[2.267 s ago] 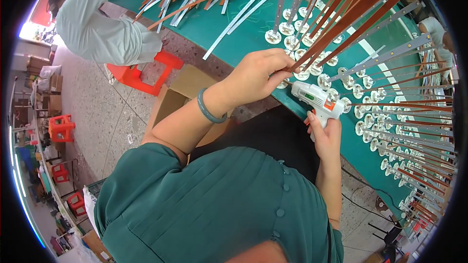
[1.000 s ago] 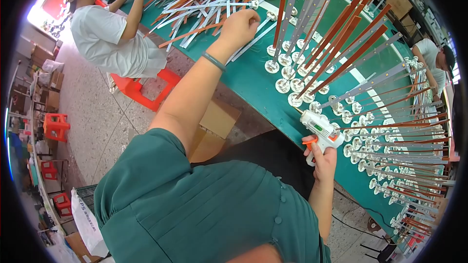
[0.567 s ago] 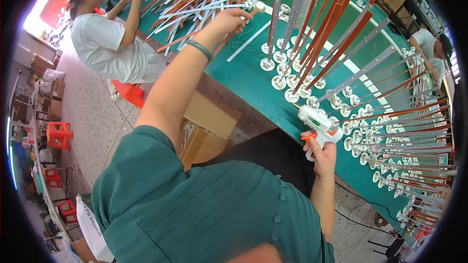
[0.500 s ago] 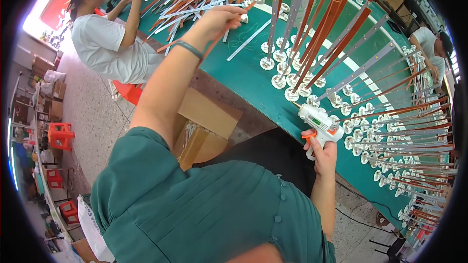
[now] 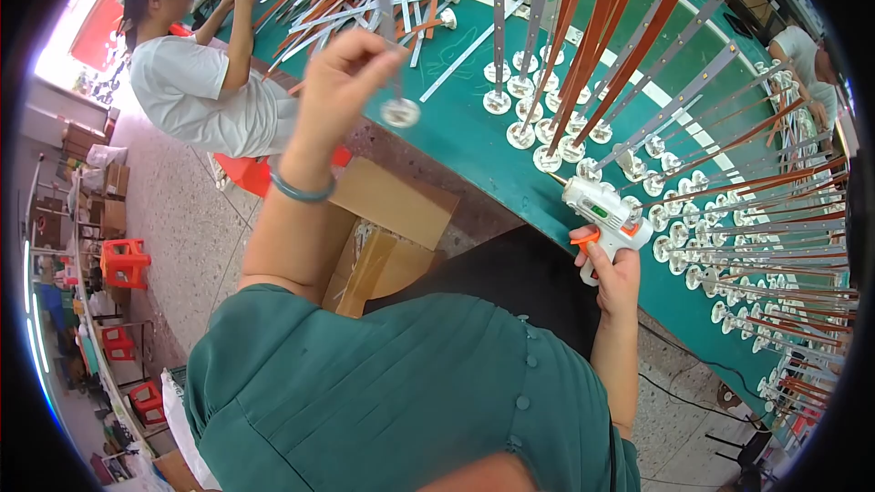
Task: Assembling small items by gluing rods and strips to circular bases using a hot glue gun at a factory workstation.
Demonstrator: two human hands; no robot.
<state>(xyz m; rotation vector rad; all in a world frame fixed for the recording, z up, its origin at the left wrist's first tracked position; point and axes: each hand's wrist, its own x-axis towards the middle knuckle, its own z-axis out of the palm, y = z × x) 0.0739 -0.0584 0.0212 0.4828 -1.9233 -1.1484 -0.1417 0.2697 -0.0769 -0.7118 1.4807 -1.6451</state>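
The left hand (image 5: 342, 82) had lifted a grey strip with a round base (image 5: 399, 112) off the far pile, fingers pinching it above the green table (image 5: 474, 141); the right hand (image 5: 618, 271) gripped the white glue gun (image 5: 604, 212) nearer, ready for gluing.

one white glue gun (image 5: 603, 215) with an orange trigger. one grey strip with a round base (image 5: 394, 64), lifted off the desk (image 5: 456, 132). two hands: left (image 5: 344, 77), right (image 5: 612, 269). two other people, upper left (image 5: 196, 82) and upper right (image 5: 802, 55). three red stools (image 5: 125, 261) at the left edge. upright strips on round bases at right: too many to count.
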